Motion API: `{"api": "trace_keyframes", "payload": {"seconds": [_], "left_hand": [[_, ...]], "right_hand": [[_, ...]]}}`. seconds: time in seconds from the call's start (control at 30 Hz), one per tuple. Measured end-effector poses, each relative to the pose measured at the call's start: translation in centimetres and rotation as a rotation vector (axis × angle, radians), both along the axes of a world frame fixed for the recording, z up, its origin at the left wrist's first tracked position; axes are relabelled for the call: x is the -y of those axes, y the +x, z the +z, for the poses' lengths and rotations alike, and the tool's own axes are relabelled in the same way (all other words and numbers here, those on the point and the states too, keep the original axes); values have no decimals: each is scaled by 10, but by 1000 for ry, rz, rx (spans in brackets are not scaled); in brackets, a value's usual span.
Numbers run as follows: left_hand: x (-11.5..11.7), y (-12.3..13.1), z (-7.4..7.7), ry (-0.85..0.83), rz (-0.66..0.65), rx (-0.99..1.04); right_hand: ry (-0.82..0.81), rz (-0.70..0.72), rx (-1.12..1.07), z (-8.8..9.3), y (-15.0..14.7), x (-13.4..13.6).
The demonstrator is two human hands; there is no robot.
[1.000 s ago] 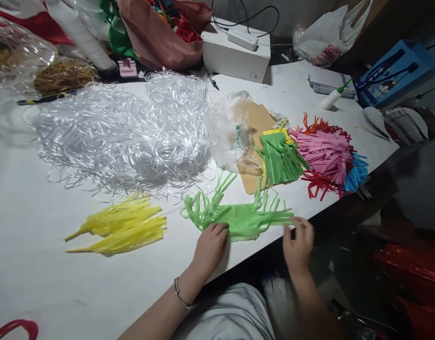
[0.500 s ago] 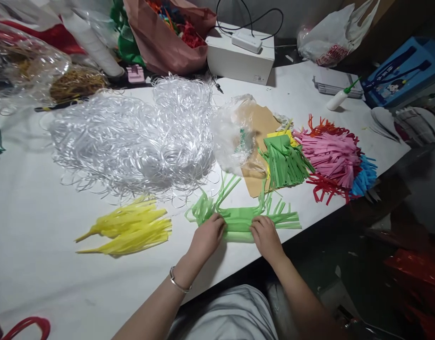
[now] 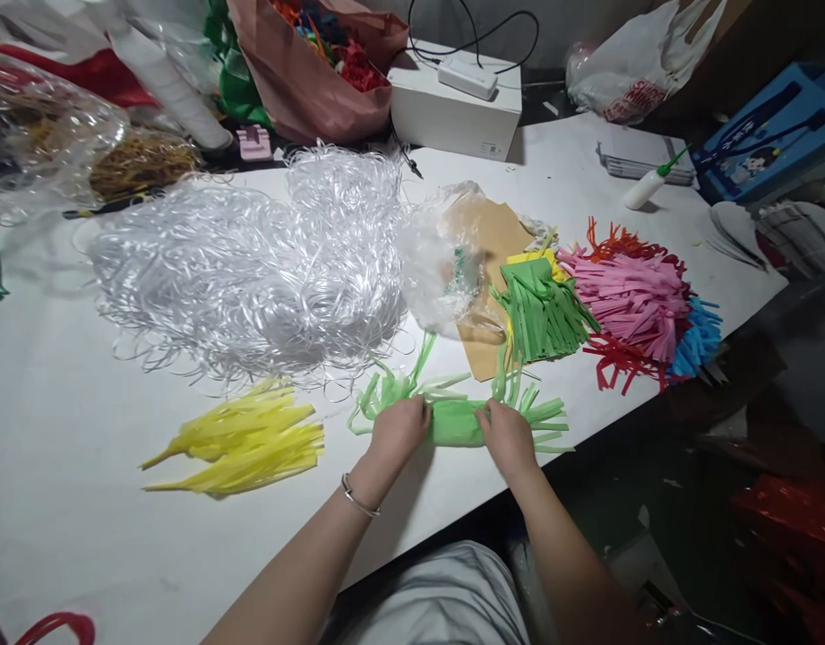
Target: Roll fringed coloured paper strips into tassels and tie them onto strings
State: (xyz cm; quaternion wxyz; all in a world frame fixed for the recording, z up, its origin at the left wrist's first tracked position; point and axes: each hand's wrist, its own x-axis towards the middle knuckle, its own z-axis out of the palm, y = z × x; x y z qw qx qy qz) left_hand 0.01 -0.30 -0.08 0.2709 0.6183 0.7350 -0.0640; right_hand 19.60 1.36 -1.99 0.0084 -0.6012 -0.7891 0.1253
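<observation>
A light-green fringed tissue-paper tassel sheet (image 3: 456, 423) lies across the table near its front edge, its cut strips fanning out on both sides. My left hand (image 3: 402, 428) grips the left end of its solid middle band, fingers curled over the paper. At the band's right end my right hand (image 3: 511, 434) pinches it between thumb and fingers. The band between the hands looks folded and narrow. Two yellow tassels (image 3: 251, 439) with twisted tips lie to the left of my left hand.
Behind sits a large heap of shiny white string (image 3: 251, 269). A clear plastic bag (image 3: 439, 260) rests on brown card (image 3: 483, 354). Green fringed paper (image 3: 543, 309) and pink fringed paper (image 3: 633, 291) lie right. Farther back are a glue bottle (image 3: 644, 190) and a white box (image 3: 452, 116).
Both hands have rolled or folded the light-green band away from me; the lower paler layer no longer shows below it. The left hand has moved slightly up and right.
</observation>
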Motion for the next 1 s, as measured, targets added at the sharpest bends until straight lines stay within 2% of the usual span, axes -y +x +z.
{"api": "trace_keyframes", "payload": {"seconds": [0.07, 0.13, 0.27, 0.43, 0.53, 0.63, 0.7, 0.73, 0.8, 0.87, 0.93, 1.0], "left_hand": [[0, 1, 0, -9, -3, -3], [0, 1, 0, -16, -4, 0], [3, 2, 2, 4, -14, 5], [10, -1, 4, 22, -31, 4], [14, -5, -2, 123, -19, 30], [20, -6, -5, 404, -32, 132], [26, -1, -2, 589, -92, 216], [30, 3, 1, 628, -155, 259], [38, 13, 6, 575, -324, 333], [43, 23, 7, 442, -444, 347], [46, 28, 2, 374, -432, 286], [45, 28, -7, 389, -368, 194]], "right_hand": [[130, -14, -52, 5, -2, 4], [214, 100, -165, 10, -4, 9], [103, 480, -294, 11, -6, 23], [82, 619, -245, -3, 1, 46], [108, 618, -273, -11, 7, 59], [140, 577, -304, -15, 8, 66], [152, 553, -308, -17, 8, 69], [151, 546, -308, -18, 7, 70], [134, 531, -315, -19, 6, 70], [113, 514, -350, -19, 6, 68], [105, 455, -397, -19, 6, 64], [114, 341, -398, -19, 6, 60]]}}
